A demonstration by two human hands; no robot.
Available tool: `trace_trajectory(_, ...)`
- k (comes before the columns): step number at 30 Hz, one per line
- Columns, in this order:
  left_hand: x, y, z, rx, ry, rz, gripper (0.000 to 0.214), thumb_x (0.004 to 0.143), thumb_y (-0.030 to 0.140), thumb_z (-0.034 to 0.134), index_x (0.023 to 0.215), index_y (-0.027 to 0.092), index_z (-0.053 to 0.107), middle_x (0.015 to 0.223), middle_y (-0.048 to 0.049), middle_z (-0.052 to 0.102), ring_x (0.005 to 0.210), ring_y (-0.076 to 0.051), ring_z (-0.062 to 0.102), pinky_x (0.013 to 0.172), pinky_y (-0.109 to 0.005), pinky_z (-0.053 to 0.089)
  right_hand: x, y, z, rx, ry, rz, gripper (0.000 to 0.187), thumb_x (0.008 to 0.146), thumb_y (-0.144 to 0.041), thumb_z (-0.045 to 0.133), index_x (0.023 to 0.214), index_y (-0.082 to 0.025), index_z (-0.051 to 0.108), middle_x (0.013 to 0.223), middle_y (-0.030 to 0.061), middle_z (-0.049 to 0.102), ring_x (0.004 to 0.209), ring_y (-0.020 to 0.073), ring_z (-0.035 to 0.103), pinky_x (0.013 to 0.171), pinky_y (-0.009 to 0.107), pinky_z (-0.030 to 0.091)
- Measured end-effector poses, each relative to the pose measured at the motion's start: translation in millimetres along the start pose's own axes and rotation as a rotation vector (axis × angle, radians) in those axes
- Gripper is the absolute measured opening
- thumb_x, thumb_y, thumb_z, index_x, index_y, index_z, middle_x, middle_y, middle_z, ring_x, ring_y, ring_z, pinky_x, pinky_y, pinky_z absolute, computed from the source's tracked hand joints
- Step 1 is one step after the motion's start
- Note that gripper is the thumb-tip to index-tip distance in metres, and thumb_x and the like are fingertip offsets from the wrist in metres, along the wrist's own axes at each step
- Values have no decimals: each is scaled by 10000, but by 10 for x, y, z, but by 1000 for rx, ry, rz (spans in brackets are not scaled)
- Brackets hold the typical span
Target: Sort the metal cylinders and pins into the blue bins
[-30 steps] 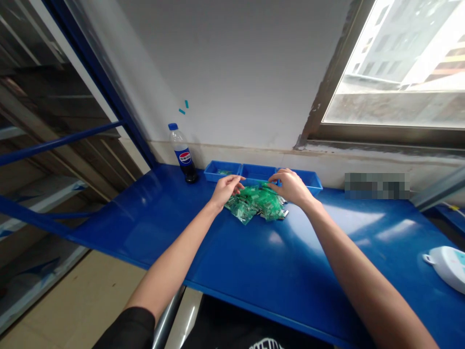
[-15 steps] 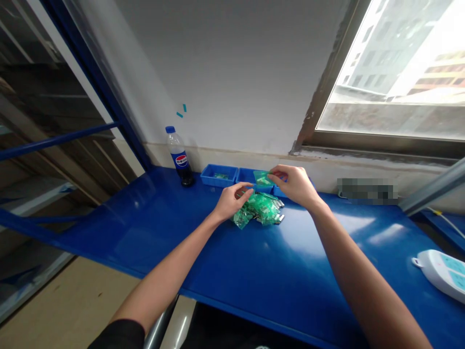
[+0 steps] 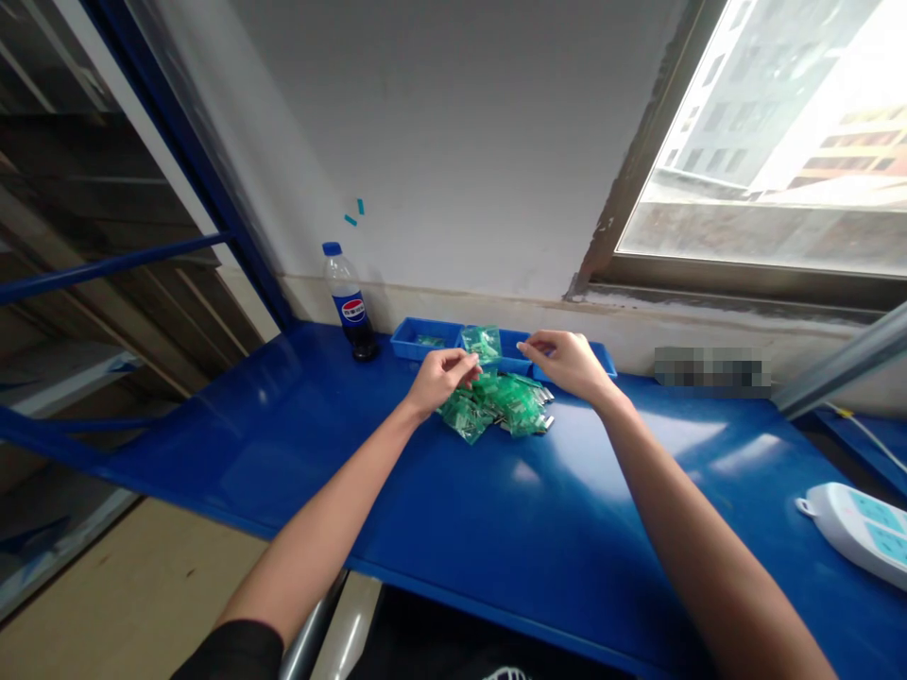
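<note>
My left hand (image 3: 440, 380) pinches the lower edge of a small green plastic bag (image 3: 482, 344) and holds it up above the pile. Pale small pieces show through the bag. To the right, my right hand (image 3: 567, 361) hovers in front of the blue bins, with its thumb and forefinger a little apart and nothing visible between them. Below both hands lies a heap of green plastic bags (image 3: 521, 406) with metal pieces. Behind the hands stand a left blue bin (image 3: 405, 348) with a green bag inside, a middle blue bin (image 3: 514, 362) and a right blue bin (image 3: 606, 362), partly hidden by my right hand.
A cola bottle (image 3: 354, 312) with a blue cap stands left of the bins. A white power strip (image 3: 854, 529) lies at the right of the blue table (image 3: 496, 529). A wall and a window bound the back; a blue-framed rack (image 3: 113, 274) is at left.
The green bag has passed from my right hand to my left and moved leftward. My right hand has let go and stays close to where it was.
</note>
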State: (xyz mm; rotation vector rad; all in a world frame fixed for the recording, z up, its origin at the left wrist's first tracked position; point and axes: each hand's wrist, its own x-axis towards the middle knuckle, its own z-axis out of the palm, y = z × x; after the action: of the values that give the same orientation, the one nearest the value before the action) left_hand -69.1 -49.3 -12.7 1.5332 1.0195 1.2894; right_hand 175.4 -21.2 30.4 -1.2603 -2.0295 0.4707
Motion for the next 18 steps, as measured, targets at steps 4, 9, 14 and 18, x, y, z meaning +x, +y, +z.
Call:
trace_trajectory(4, 154, -199, -189, -65, 240, -21, 450, 845, 584, 745, 817, 135, 751, 755, -62, 732, 601, -117, 605, 581, -243, 460, 0, 107, 8, -291, -127, -91, 218, 937, -409, 664, 1004, -244, 790, 1010, 74, 816, 949, 284, 758, 830, 380, 548)
trace_trajectory(9, 232, -394, -385, -143, 326, -164, 554, 794, 580, 797, 1112, 129, 756, 853, -85, 776, 594, -100, 616, 582, -227, 454, 1, 163, 30, -372, -202, -104, 261, 927, -385, 685, 1129, -240, 765, 1093, 90, 808, 1027, 302, 752, 832, 368, 545)
trace_trajectory(14, 189, -361, -347, -28, 269, -151, 408, 823, 502, 761, 1024, 148, 783, 855, -88, 782, 598, -116, 626, 545, -228, 424, 6, 155, 39, -404, -200, -84, 224, 886, -256, 714, 1103, -248, 766, 1024, 68, 813, 975, 278, 763, 801, 341, 538)
trace_trajectory(18, 133, -249, -203, 55, 172, -86, 302, 853, 429, 708, 922, 146, 788, 815, -87, 774, 616, -134, 636, 561, -241, 455, 12, 159, 41, -364, -193, -84, 216, 872, -238, 721, 1083, -242, 766, 964, 52, 815, 920, 260, 769, 785, 333, 539)
